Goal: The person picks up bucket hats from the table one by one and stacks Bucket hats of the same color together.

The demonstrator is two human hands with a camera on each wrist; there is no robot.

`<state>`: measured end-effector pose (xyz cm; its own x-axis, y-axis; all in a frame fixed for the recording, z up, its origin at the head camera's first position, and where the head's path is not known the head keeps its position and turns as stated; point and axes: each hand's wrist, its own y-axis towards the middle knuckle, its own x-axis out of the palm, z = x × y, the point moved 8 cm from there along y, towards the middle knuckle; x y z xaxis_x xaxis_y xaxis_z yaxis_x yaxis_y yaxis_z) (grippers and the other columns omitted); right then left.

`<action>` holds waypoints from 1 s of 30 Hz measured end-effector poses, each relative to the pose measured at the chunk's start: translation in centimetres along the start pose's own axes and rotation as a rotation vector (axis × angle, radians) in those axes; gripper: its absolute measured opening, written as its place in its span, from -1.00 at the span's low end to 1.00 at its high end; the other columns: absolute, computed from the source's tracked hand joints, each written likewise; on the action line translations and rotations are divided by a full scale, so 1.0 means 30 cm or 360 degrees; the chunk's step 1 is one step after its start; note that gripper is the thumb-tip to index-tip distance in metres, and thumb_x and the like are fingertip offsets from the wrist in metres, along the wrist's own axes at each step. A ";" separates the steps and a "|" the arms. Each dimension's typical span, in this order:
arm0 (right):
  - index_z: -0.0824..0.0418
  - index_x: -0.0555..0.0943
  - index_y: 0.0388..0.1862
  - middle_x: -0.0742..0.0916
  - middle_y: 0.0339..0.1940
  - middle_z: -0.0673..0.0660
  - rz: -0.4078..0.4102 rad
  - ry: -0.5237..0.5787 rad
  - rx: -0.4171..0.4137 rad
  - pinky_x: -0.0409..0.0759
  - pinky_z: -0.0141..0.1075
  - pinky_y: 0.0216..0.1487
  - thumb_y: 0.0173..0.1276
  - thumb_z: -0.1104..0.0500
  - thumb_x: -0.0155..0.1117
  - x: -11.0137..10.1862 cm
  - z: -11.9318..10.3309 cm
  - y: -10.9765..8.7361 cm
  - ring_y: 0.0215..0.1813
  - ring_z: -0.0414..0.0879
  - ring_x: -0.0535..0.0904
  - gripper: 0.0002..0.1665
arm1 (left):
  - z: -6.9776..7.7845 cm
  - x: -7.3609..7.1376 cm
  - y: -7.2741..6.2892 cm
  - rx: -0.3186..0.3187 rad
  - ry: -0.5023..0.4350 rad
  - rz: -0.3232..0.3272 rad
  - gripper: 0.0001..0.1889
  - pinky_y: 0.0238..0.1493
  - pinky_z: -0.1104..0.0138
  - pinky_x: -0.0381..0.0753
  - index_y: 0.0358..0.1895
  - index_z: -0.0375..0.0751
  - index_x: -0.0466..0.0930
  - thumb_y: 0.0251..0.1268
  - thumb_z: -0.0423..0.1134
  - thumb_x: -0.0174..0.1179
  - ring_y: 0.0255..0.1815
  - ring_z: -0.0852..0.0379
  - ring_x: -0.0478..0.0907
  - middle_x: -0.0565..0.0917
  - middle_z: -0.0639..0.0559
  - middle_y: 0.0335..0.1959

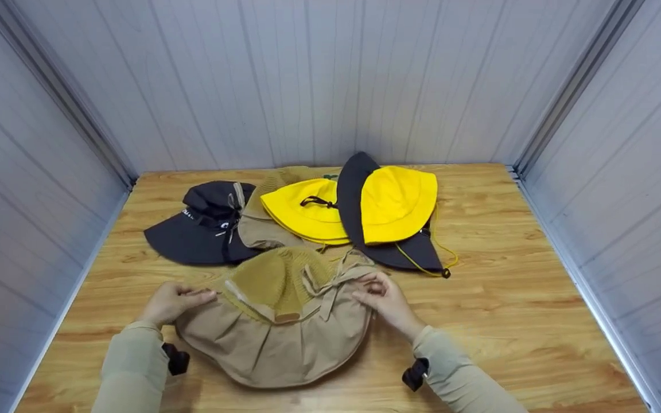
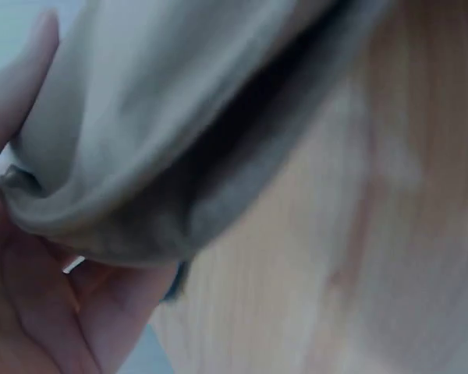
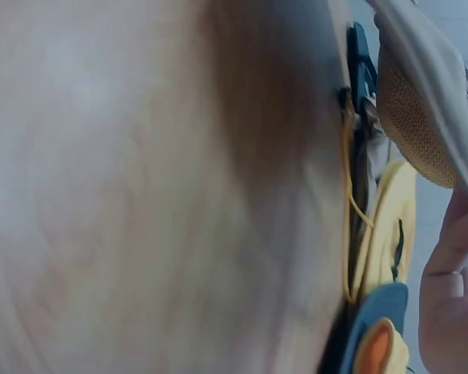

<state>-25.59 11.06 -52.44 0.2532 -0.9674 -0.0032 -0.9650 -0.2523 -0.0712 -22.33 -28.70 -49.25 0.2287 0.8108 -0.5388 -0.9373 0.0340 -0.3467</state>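
At the near part of the table (image 1: pixel 508 310), head view, beige hat (image 1: pixel 279 335): it had its wide brim (image 1: pixel 273 361) toward the wearer and its crown (image 1: pixel 267 281) toward the back wall (image 1: pixel 319 86).
Left hand (image 1: pixel 172 304): I saw it pinching the brim's left side, thumb on top.
Right hand (image 1: pixel 388 301): it pinched the opposite side, beside the bow (image 1: pixel 336 281).
Step in hand: I judged it to be holding the brim spread; the next move, I thought, called for an even grip at both sides.
Crowded side: just beyond the crown lay a second beige hat (image 1: pixel 264 232), with a dark hat (image 1: pixel 198 241) and yellow hats (image 1: pixel 399 201) beside it, so I had little room forward.
Open room: bare wood ran out toward the right wall (image 1: pixel 623 189), with a narrower strip toward the left wall (image 1: pixel 20 189).
Left wrist view, cloth edge: thumb (image 2: pixel 19 86) and fingers (image 2: pixel 117 319) gripped it from either side, above blurred wood.
Right wrist view, raised rim: it stood apart from the tabletop; the fingers met it, partly cut off. The yellow cord (image 3: pixel 346 202) looked like a possible snag.
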 end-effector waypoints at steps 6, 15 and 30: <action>0.61 0.42 -0.02 0.67 -0.45 -0.09 -0.0113 0.0023 0.0094 0.59 -0.51 -0.28 0.21 0.45 0.37 0.061 0.080 -0.019 -0.38 -0.33 0.59 -0.57 | -0.109 0.008 -0.026 -0.0208 -0.0026 -0.0135 -0.77 -0.47 0.39 0.46 -0.43 -0.22 0.62 0.25 -0.14 0.38 -0.54 0.23 0.44 0.54 0.14 -0.58; 0.47 0.48 -0.06 0.61 -0.47 -0.01 -0.0035 -0.0179 0.0169 0.41 -0.45 -0.66 0.20 0.38 0.42 0.097 0.118 -0.009 -0.62 -0.29 0.43 -0.62 | -0.176 -0.003 -0.018 -0.0356 0.0046 -0.0056 -0.79 -0.10 0.12 0.58 -0.37 -0.23 0.61 0.26 -0.16 0.37 -0.16 -0.16 0.57 0.65 -0.34 -0.16; 0.36 0.52 -0.08 0.63 -0.44 0.03 -0.0061 -0.0474 0.0172 0.41 -0.43 -0.69 0.23 0.29 0.42 0.115 0.165 -0.002 -0.72 -0.25 0.38 -0.66 | -0.216 0.015 -0.004 -0.0445 0.0229 -0.0035 -0.53 0.11 -0.07 0.53 0.02 -0.48 0.54 0.31 -0.09 0.32 0.18 -0.42 0.43 0.44 -0.56 0.21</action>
<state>-24.32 7.84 -57.40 0.3134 -0.9045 -0.2892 -0.9456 -0.2694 -0.1821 -20.39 -32.12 -54.43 0.3018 0.7200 -0.6249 -0.8276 -0.1276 -0.5466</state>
